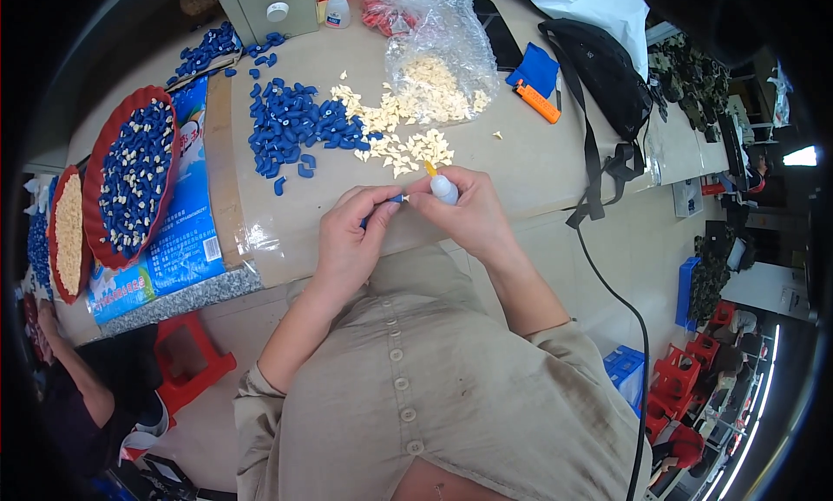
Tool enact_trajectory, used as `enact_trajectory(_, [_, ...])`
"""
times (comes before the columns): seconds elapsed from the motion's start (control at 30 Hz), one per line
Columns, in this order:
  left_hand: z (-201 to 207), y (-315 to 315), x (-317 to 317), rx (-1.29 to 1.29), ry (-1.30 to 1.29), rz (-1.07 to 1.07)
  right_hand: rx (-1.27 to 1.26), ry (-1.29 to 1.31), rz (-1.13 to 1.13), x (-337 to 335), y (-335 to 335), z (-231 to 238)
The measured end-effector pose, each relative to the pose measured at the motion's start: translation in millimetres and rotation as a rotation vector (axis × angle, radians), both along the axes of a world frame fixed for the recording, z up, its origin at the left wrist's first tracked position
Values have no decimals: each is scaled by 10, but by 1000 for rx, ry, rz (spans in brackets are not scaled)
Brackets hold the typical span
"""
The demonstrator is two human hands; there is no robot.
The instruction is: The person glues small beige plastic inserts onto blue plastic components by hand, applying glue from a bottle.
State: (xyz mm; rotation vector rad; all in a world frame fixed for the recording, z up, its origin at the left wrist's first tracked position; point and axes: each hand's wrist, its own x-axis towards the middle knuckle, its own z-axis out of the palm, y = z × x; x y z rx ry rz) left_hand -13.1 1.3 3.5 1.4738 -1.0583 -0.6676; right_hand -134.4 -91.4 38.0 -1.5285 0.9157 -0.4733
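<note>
Near the table's front edge, my left hand (349,236) is closed in a pinch on a small blue curved piece (396,199). Close against it is my right hand (477,219), wrapped round a small white glue bottle (445,190) with a yellow tip pointing away from me. The right thumb and fingertip meet at the end of the blue piece, where a tiny cream piece (406,197) shows between the hands. Just beyond lie a heap of blue curved pieces (291,124) and, to its right, a scatter of cream pieces (416,151).
A clear plastic bag (442,93) spills more cream pieces. Red trays (115,260) with blue and cream pieces stand at left. Another glue bottle (337,8), an orange cutter (537,101), a blue cloth (533,70) and a black bag (599,67) lie farther back. A co-worker's arm (82,375) shows at lower left.
</note>
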Motion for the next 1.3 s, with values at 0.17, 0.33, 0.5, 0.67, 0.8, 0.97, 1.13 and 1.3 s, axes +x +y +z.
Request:
enact_trajectory(0.17, [14, 3, 3, 10, -6, -5, 8, -5, 15, -1, -4, -21])
enact_trajectory(0.33, [7, 17, -10, -22, -93, -16, -10, 22, 26, 23, 7, -17])
enact_trajectory(0.5, [-17, 21, -14, -63, -96, 21, 3, -39, -40, 40, 16, -87])
enact_trajectory(0.67, [-13, 17, -20, -51, -55, 24, 138, 2, 60, 0, -7, -38])
enact_trajectory(0.8, [13, 14, -18, -19, -37, 21, 226, -70, 42, -3, -15, -22])
enact_trajectory(0.97, [-3, 17, -10, -26, -43, 8, 247, 41, 17, -6, -19, -10])
enact_trajectory(1.13, [26, 25, -23, 63, 17, 41, 173, 97, 8, -20, -8, -41])
enact_trajectory(1.3, [24, 20, -3, 86, 6, 46, 174, 37, 6, -16, 6, -26])
